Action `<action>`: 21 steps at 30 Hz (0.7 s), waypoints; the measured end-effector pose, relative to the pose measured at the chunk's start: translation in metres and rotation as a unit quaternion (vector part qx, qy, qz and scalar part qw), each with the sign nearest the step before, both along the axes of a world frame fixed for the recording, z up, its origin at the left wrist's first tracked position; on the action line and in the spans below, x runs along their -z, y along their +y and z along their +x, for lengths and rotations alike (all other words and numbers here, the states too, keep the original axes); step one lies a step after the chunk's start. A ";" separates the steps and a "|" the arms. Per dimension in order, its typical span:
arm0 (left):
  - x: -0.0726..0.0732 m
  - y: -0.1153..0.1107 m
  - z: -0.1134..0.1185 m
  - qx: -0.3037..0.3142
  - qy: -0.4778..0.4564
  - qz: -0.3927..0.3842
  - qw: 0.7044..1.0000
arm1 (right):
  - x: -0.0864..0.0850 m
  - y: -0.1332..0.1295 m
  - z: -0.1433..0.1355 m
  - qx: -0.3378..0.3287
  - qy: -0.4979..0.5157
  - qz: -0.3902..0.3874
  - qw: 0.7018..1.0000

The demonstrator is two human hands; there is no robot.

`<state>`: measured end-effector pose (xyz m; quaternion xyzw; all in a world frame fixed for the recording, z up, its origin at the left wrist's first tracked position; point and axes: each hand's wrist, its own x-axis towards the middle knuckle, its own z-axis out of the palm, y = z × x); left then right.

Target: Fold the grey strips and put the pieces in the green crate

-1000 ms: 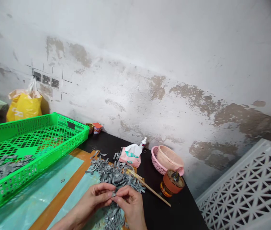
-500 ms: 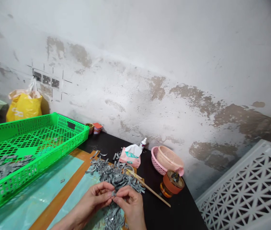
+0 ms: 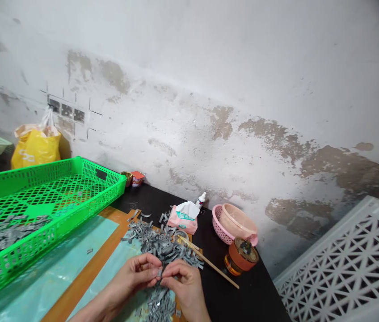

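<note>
My left hand [image 3: 141, 273] and my right hand [image 3: 186, 282] meet above the table with their fingertips pinched close together. Between them is a small grey strip piece [image 3: 159, 271] with a shiny part, largely covered by the fingers. Just beyond the hands lies a heap of loose grey strips [image 3: 161, 246]. Below and between the wrists spreads another pile of short grey pieces with shiny bits [image 3: 159, 306]. One such loose piece [image 3: 90, 251] rests off to the left on the pale blue sheet [image 3: 100, 235].
At left stands a green plastic crate [image 3: 119, 190] holding many grey pieces. A tissue pack [image 3: 183, 220], a white-capped bottle [image 3: 201, 200], a wooden stick [image 3: 218, 269], pink baskets [image 3: 238, 221] and an orange-banded jar [image 3: 241, 257] are behind and right. A white lattice panel [image 3: 347, 259] leans at far right.
Both hands stay in nearly the same place, with the fingers shifting slightly around the small piece. The whole view has moved a little.
</note>
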<state>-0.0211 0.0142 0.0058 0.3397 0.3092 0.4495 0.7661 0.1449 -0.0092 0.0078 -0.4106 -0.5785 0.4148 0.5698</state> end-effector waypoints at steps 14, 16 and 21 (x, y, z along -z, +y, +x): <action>-0.002 0.000 -0.001 0.002 0.041 0.060 0.997 | 0.001 0.001 -0.001 0.000 0.009 -0.039 0.999; -0.003 0.000 -0.001 0.002 0.045 0.068 0.997 | 0.002 0.001 -0.001 0.004 0.004 -0.036 0.999; -0.001 0.001 0.000 0.006 0.054 0.096 0.994 | 0.007 -0.001 -0.004 0.046 -0.041 -0.057 0.996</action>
